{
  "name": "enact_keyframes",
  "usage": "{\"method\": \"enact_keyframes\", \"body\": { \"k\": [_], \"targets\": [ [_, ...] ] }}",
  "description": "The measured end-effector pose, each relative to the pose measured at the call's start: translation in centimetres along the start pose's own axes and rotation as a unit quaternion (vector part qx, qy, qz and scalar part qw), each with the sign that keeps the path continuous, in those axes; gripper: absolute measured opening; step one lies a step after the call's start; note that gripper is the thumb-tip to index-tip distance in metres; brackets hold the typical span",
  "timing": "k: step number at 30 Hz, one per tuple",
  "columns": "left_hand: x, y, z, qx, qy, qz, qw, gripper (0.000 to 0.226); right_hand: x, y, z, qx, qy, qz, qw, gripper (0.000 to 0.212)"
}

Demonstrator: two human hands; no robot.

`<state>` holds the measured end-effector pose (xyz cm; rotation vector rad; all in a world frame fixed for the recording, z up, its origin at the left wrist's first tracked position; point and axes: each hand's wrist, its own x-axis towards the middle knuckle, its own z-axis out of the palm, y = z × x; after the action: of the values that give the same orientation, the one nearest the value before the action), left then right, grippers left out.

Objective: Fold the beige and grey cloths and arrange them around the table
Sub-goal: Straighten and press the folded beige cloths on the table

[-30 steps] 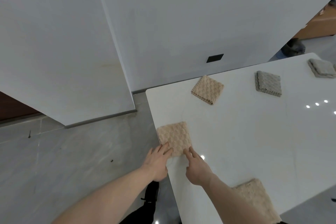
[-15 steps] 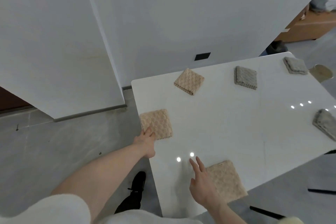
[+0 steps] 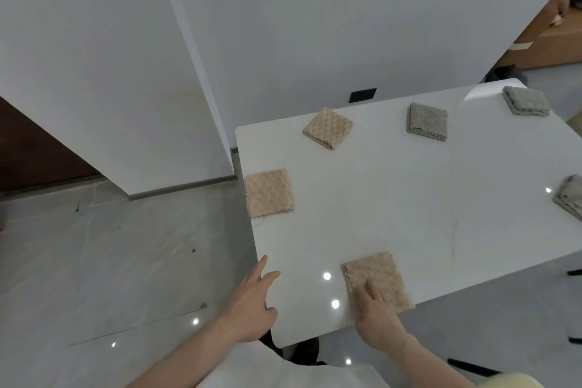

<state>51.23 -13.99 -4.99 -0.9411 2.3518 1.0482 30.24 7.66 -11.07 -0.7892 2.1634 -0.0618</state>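
A: Hands? Apart: left hand [image 3: 252,302] at 7 o'clock, fingers straight, at table [image 3: 393,198] edge.
B: Right hand [image 3: 376,313] flat on nearest beige cloth [image 3: 378,274], 6 o'clock. Grey cloths [image 3: 427,121] folded, 1–3 o'clock.

- Table [image 3: 393,198]: white, smooth, glossy, mirroring ceiling lights.
- Beige cloths [image 3: 269,193]: matt, bumpy waffle weave.
- Grey cloths [image 3: 427,121]: the same nubbly textile.
- Floor [image 3: 126,261]: polished grey stone-look tile.

Single head view, wide-angle, looks forward and down over table [image 3: 393,205] corner, near hands.
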Motion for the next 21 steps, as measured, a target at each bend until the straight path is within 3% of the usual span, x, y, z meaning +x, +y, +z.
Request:
{"method": "enact_keyframes", "body": {
  "k": [7, 12, 17, 21],
  "targets": [
    [0.2, 2.1, -2.2, 0.043, -0.014, 0.051, 0.998, 0.073, 0.8, -0.6, -0.7, 0.029, -0.019, 0.042, 0.999, 0.039],
    [1.7, 2.3, -2.1, 0.069, -0.040, 0.066, 0.995, 0.071, 0.5, -1.6, -0.7, 0.042, 0.042, 0.025, 0.998, 0.062],
    [1.7, 3.5, -0.3, 0.070, -0.061, 0.074, 0.993, 0.069, -0.6, -1.3, -0.9, 0.061, 0.059, 0.001, 0.996, 0.058],
    [2.6, 5.5, 1.1, 0.063, -0.066, 0.068, 0.993, 0.068, -0.2, 0.5, -2.1, 0.068, 0.025, -0.003, 0.997, 0.066]
  ]
}}
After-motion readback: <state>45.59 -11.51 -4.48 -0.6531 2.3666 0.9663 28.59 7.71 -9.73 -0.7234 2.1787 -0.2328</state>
